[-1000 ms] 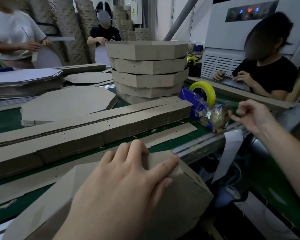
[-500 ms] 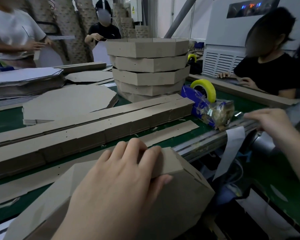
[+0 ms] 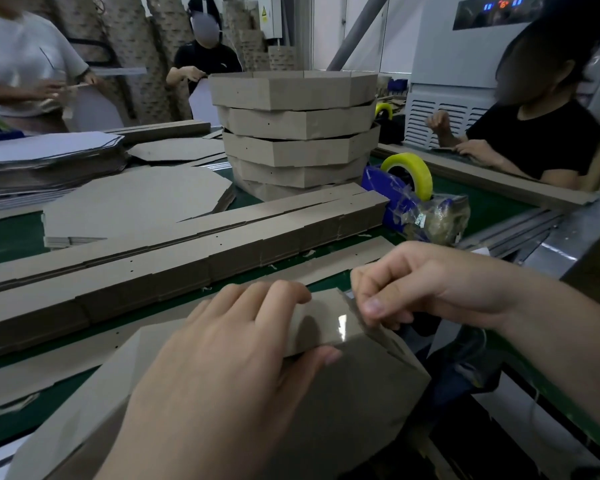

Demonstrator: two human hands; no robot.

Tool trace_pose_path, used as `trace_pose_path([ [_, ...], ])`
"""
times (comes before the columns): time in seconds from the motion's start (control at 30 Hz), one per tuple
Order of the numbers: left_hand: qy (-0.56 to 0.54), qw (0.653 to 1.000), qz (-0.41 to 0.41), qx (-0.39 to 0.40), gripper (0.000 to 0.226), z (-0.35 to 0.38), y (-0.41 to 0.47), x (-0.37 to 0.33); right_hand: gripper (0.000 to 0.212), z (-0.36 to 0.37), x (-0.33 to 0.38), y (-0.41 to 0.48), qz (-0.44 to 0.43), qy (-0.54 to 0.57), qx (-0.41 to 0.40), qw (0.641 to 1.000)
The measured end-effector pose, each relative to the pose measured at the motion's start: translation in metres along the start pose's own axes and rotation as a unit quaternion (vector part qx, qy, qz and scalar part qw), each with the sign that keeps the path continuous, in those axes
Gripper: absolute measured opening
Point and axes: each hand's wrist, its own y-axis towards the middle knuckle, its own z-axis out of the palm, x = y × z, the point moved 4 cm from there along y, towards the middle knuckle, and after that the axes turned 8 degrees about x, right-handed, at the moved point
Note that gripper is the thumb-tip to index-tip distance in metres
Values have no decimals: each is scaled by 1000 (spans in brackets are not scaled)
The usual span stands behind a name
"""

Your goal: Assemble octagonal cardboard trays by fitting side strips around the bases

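Obs., head view.

- Tray in work: brown cardboard, octagonal, lying at the near edge of the green tabletop, partly overhanging it. One side panel faces up, with a glossy patch on it (looks like clear tape, not certain).
- Left hand: laid over that upper panel, fingers bent over its far edge, thumb pressed against the near fold. It grips the tray.
- Right hand: fingers curled, thumb and forefinger pinching the tray's right corner just beside the glossy patch. Cannot tell whether tape is also caught between the fingertips.
- Side strips: long flat stack lying across the tabletop just beyond the tray; one single strip lies between the stack and the tray.
- Octagonal bases: flat pile behind the strips, to the left.
- Finished trays: stacked five or so high, centre back, each layer slightly turned.
- Blue tape dispenser with a yellow-green roll: right of the strip stack, near the tabletop's right rail.
- Three other people work at the far and right sides.
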Motion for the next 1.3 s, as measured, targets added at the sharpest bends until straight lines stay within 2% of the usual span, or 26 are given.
trace_pose_path([
  [0.27,-16,1000,12,-21,36,-2,-4,0,13,3,-4,5,-1,44,-2,999],
  [0.53,9,998,45,42,33,2,-5,0,8,2,-10,4,5,51,0,999],
  [0.63,11,997,48,59,35,3,-5,0,13,2,-13,4,19,42,12,999],
  [0.9,19,997,43,55,34,7,-3,-4,22,-6,-11,3,111,-50,30,992],
  [1.17,34,997,48,53,33,13,0,-10,34,-12,-15,-1,170,-93,71,978],
  [1.3,45,997,46,41,34,13,0,-7,52,-17,-24,2,192,-151,57,968],
])
